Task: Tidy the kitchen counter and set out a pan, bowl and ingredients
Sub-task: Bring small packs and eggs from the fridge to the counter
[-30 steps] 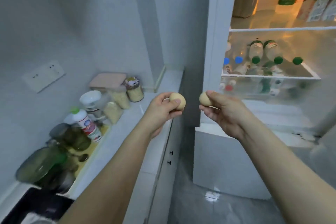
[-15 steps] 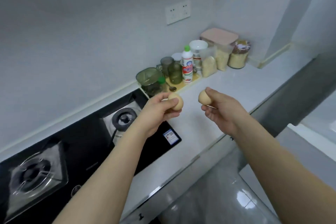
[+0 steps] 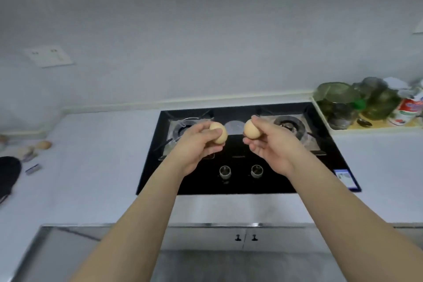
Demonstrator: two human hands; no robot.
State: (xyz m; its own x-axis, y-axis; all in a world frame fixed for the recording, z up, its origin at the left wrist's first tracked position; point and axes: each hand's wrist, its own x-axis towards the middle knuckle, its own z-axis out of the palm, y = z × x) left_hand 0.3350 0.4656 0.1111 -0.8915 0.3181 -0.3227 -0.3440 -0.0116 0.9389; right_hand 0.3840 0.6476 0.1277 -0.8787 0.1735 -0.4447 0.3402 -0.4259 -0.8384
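Observation:
My left hand [image 3: 196, 144] holds a tan egg [image 3: 219, 135] between thumb and fingers. A second tan egg [image 3: 251, 129] is held the same way by my right hand [image 3: 271, 146]. Both eggs hover side by side, a little apart, above the black gas hob [image 3: 247, 181] set in the white counter [image 3: 98, 167]. At the far left edge lies a dark round object [image 3: 8, 174], perhaps a pan, only partly in view. Beside it rest pale rounded items [image 3: 43, 144], blurred.
A yellow tray [image 3: 375, 127] at the right back holds green glass jars [image 3: 338, 98] and a white bottle with a red label [image 3: 408, 110]. Two hob knobs [image 3: 240, 171] sit at the hob's front. Cabinet doors with small handles [image 3: 246, 237] are below the counter edge.
The view has swung left from the open fridge, past the jars, to the hob. Both hands keep their eggs and now hang over the hob.

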